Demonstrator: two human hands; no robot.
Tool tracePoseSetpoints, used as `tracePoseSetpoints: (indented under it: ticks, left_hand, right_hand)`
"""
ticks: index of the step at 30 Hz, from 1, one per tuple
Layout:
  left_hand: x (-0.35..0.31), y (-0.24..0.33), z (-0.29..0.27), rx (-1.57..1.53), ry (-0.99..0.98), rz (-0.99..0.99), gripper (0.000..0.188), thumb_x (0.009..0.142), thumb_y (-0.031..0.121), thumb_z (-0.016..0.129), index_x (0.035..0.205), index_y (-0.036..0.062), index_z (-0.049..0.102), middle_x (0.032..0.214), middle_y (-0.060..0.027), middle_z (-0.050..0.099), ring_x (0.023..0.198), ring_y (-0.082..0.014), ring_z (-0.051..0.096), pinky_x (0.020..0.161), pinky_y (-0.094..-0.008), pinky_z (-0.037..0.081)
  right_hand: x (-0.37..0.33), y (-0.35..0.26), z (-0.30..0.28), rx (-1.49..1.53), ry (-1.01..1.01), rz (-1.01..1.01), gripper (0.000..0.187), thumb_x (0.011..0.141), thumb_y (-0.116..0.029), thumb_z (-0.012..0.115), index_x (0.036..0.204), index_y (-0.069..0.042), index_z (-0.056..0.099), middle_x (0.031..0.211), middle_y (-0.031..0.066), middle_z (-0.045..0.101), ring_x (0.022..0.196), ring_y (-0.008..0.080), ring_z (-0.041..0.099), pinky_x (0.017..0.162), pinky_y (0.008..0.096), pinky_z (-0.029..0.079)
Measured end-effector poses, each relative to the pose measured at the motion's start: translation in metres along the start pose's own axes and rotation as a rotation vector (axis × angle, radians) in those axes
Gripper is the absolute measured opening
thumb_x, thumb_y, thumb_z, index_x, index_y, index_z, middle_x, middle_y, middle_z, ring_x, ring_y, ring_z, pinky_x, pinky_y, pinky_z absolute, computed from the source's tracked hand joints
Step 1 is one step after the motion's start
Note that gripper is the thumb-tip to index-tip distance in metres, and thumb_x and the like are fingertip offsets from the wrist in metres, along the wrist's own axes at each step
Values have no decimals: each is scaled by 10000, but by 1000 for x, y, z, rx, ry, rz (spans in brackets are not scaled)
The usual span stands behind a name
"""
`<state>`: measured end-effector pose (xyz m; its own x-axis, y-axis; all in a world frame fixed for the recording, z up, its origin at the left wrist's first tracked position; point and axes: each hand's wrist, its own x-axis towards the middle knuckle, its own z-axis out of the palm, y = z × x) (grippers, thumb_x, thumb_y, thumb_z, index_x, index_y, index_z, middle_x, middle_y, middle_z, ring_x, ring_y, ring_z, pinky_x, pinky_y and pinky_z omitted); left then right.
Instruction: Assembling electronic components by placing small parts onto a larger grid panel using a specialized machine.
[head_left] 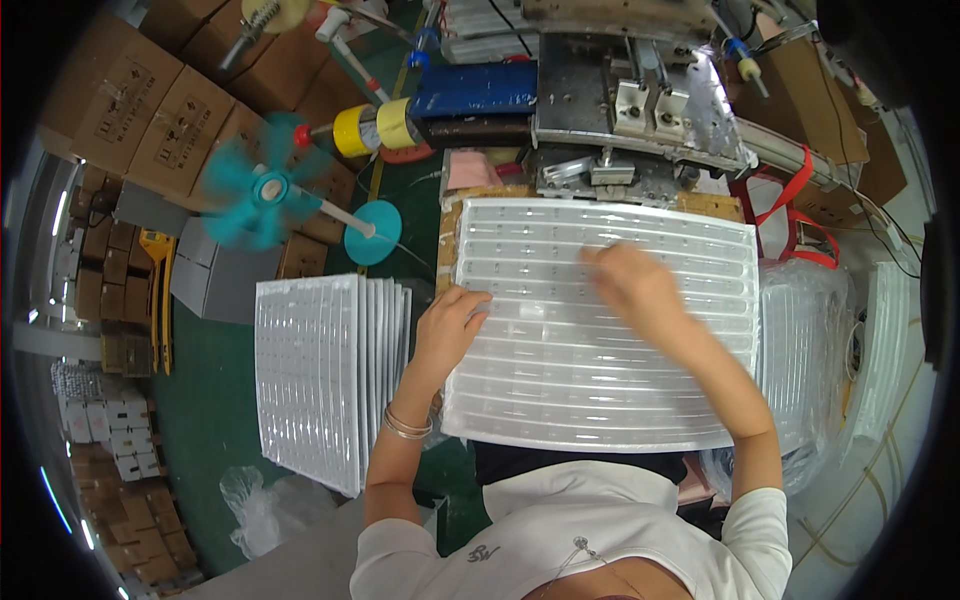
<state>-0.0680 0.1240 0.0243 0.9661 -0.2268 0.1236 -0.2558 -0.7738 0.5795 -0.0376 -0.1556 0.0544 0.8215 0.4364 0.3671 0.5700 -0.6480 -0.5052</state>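
Note:
A wide whitish, translucent plastic tray (pixel 600 400) with long ribbed rows lies in front of me. Small marks or parts dot its upper rows, too tiny to name. At its left edge is my left hand (pixel 452 325), its fingers curled onto the rim and the thumb on the upper side. Over the upper middle of the tray hovers or touches my right hand (pixel 640 290), its fingers bent and smeared by motion. Whether something small sits between those fingertips is hidden by the blur.
Similar ribbed trays (pixel 310 375) stand stacked at the left. Beyond my tray is a metal machine bed (pixel 630 100) with clamps and a blue block (pixel 475 90). A turquoise fan (pixel 268 188) stands left, near cardboard boxes (pixel 180 130). Plastic-wrapped trays (pixel 800 350) sit to the right.

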Motion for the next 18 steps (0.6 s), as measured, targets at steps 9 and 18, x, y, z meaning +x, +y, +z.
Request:
tracePoseSetpoints:
  ticks: [9,18]
  left_hand:
    - [-1,30,-14,-170,196,-77,252,841,8,550,1090,30,588,902,-144,605,825,-281,606,725,-339,494]
    - [39,63,5,-237,114,136,282,848,9,545,1121,60,592,1006,-145,609,921,-305,603,771,-360,480]
  right_hand:
    - [-2,-20,57,-273,-432,-190,165,750,-84,597,915,-97,590,925,71,570,831,252,621,676,336,522]
    - [15,22,-17,391,35,370,166,799,-114,603,935,-52,531,1031,102,588,751,233,607,684,325,494]
